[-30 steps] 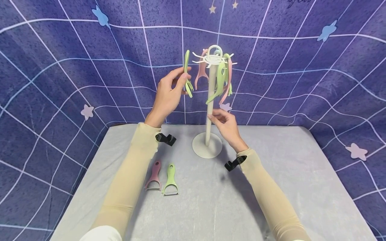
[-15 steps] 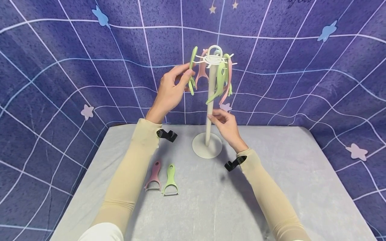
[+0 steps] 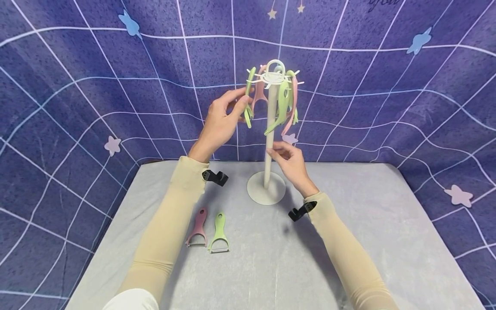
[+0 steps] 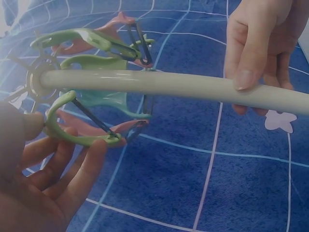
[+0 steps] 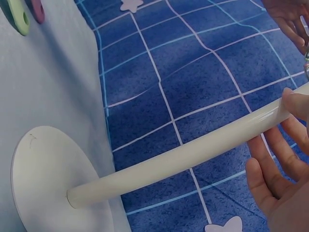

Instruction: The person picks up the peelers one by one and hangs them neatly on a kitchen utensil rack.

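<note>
My left hand (image 3: 222,120) pinches a green peeler (image 3: 248,113) upright at the left side of a white hook stand (image 3: 271,116). The peeler's top end overlaps a left hook of the stand's ring (image 3: 274,78); whether the hook passes through its hole I cannot tell. With thumb and fingers, my right hand (image 3: 290,161) grips the stand's pole (image 5: 178,157) about midway up. From other hooks hang a pink peeler (image 3: 260,88) behind, a green peeler (image 3: 284,101) and another pink peeler (image 3: 294,101) on the right. A turquoise peeler (image 4: 111,102) shows behind the pole in the left wrist view.
On the grey tabletop (image 3: 329,241), a dark pink peeler (image 3: 199,228) and a green peeler (image 3: 219,232) lie side by side at the left front. The stand's round base (image 3: 257,196) rests toward the back, near a blue patterned curtain (image 3: 348,107).
My left hand has carried the green peeler rightward to the stand's left hook, then slightly lowered it. My right hand stays on the pole.
</note>
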`<action>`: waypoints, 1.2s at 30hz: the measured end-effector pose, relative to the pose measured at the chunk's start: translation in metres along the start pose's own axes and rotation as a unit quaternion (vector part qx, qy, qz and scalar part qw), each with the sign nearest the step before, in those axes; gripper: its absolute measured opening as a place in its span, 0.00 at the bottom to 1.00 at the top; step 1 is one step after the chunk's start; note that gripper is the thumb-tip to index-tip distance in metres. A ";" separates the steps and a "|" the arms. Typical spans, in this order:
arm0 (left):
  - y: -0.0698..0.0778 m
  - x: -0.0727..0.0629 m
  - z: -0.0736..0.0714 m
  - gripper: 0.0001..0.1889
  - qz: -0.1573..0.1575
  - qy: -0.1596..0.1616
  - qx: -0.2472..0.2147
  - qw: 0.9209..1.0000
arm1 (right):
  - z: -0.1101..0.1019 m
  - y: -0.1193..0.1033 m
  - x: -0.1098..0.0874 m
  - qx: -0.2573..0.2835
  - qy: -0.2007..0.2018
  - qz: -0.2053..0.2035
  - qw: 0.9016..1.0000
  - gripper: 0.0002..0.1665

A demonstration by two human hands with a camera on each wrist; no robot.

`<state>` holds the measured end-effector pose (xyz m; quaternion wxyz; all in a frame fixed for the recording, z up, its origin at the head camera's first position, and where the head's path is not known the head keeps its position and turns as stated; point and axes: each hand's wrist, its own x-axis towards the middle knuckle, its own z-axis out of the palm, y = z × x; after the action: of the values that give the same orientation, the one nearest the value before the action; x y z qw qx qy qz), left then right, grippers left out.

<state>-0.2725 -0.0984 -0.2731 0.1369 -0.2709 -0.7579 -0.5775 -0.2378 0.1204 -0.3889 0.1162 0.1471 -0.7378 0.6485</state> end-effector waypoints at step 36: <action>-0.016 -0.034 -0.003 0.24 -0.014 0.032 0.040 0.999 | 0.001 0.002 0.000 0.012 0.006 -0.011 1.000 0.13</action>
<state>-0.2544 -0.1127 -0.3022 0.1634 -0.2362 -0.7795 -0.5567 -0.2380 0.1194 -0.3908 0.1254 0.1526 -0.7277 0.6568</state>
